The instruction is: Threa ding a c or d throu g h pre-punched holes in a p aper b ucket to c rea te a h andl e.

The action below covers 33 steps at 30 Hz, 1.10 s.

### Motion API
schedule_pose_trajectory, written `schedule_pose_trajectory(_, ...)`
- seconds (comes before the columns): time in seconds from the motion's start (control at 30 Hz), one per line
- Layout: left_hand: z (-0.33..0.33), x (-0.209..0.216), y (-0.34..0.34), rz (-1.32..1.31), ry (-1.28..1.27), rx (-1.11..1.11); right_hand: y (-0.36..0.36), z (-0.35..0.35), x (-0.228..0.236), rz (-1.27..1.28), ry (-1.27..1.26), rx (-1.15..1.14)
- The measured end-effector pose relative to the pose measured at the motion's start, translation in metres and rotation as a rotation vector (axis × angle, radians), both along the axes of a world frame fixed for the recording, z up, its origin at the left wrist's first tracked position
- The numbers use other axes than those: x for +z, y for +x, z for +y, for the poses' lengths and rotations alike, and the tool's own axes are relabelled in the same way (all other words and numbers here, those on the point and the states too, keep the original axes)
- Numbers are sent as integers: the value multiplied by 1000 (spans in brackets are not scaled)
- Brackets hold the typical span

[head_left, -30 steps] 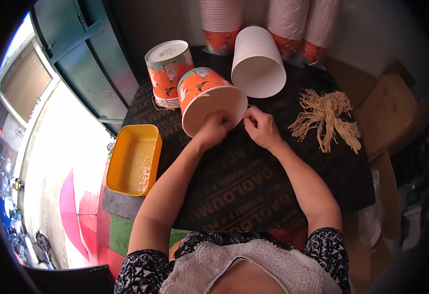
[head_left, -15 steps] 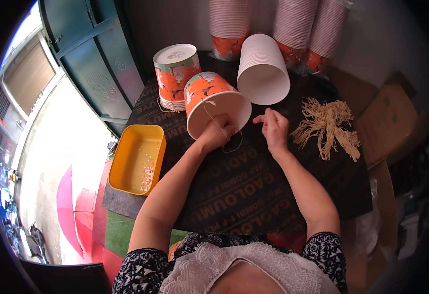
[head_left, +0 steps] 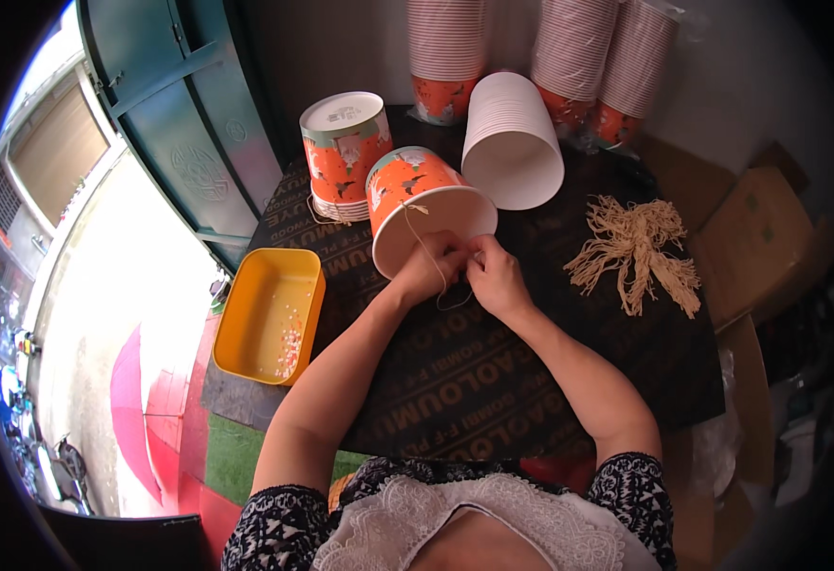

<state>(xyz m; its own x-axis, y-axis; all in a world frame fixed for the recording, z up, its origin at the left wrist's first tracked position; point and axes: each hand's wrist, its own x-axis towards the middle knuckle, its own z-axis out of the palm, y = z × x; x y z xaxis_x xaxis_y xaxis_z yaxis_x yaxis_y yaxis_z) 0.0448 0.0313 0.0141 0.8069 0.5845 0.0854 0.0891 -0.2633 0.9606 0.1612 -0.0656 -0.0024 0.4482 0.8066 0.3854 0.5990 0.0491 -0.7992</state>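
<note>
An orange patterned paper bucket lies tilted on its side, its white mouth facing me. My left hand reaches into the mouth with curled fingers at the near right part of the rim. Against those fingertips, my right hand is closed in a pinch beside the rim. A thin beige string is knotted near the rim's upper left. It runs down over my left hand and hangs in a loop that rises toward my right fingers. My fingers hide what exactly lies between the fingertips.
Behind stand an upside-down orange bucket stack and a white bucket stack on its side. Tall wrapped stacks line the wall. A yellow tray with small bits is left; a bundle of strings lies right on the dark table.
My right hand has moved left to meet my left hand at the bucket's rim, its fingers closing into a pinch. The bucket has shifted slightly right in the picture.
</note>
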Motion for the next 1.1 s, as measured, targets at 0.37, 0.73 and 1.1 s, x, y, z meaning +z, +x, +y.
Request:
schedule_pose_trajectory(0.37,-5,8,-3,-14,-121,34,12,-1,-3,-319,72,29)
schedule_pose_trajectory(0.73,-6,8,-3,-48,-131,42,7,-2,-4,-308,93,18)
schedule_pose_trajectory(1.1,-1,4,-2,-48,46,87,10,1,-7,-246,148,-4)
